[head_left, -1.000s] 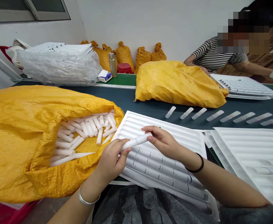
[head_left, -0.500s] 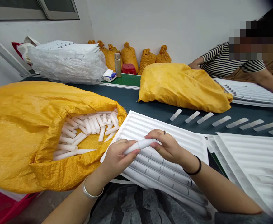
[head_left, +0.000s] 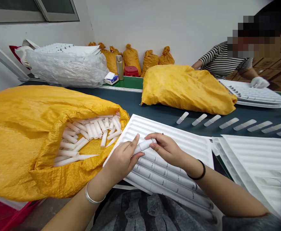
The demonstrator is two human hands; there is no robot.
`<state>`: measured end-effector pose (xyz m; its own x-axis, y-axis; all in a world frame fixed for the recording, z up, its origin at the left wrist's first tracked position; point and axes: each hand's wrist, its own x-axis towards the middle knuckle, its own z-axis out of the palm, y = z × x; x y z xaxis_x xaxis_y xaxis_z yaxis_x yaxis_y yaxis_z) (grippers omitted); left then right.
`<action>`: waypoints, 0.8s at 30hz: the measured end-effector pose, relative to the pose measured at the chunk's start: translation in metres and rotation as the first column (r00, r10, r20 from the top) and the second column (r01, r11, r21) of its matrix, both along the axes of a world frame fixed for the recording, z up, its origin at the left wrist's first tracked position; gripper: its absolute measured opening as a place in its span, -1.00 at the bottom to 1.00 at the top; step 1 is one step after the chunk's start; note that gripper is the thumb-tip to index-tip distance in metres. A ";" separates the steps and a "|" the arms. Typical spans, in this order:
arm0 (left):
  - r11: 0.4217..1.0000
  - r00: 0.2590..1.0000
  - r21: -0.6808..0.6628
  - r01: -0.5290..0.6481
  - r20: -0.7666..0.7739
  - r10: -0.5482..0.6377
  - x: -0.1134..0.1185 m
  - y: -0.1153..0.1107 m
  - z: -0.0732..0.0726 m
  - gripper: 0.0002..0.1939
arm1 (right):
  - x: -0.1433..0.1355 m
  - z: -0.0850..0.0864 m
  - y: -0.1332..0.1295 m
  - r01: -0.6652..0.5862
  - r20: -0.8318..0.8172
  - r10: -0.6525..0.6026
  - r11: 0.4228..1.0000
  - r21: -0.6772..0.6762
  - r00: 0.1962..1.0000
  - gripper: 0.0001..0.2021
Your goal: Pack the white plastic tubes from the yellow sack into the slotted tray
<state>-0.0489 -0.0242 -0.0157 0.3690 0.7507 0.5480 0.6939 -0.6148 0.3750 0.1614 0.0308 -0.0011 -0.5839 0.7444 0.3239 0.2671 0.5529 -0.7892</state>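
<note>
Between my two hands, a white plastic tube with small dark print at its right end is held above a tray. My left hand is closed around the tube's left end, index finger raised and thumb below. Fingers and thumb of my right hand pinch the right end. Beneath them lies a white ridged tray; printed tubes fill its near grooves, while its far grooves show bare. Left of the tray, an open yellow woven sack holds many loose white tubes.
More white trays are stacked at right. A row of translucent tubes lies on the dark belt. Beyond it are another yellow sack, a plastic-wrapped stack and a co-worker's gloved hand over a tray.
My left index finger has lifted off the tube, and the tube and right hand have shifted slightly left. The co-worker's gloved hand has moved left over the far tray.
</note>
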 end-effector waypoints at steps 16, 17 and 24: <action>0.595 0.691 -0.352 -0.723 -0.361 0.626 -0.084 0.046 -0.049 -0.45 | 0.023 -0.035 0.148 0.513 0.692 -0.451 0.848 0.134 0.564 -0.69; 0.551 0.658 -0.360 -0.753 -0.403 0.636 -0.090 0.051 -0.054 -0.47 | 0.029 -0.038 0.157 0.559 0.722 -0.454 0.821 0.112 0.522 -0.70; 0.472 0.639 -0.430 -0.769 -0.537 0.551 -0.108 0.053 -0.066 -0.56 | 0.052 -0.022 0.163 0.659 0.845 -0.379 0.751 0.042 0.377 -0.65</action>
<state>-0.1569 0.0285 -0.0818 -0.3326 0.9349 -0.1236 0.9224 0.3498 0.1637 0.2135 0.1937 -0.0227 0.0600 0.9552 -0.2899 0.9786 -0.1136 -0.1716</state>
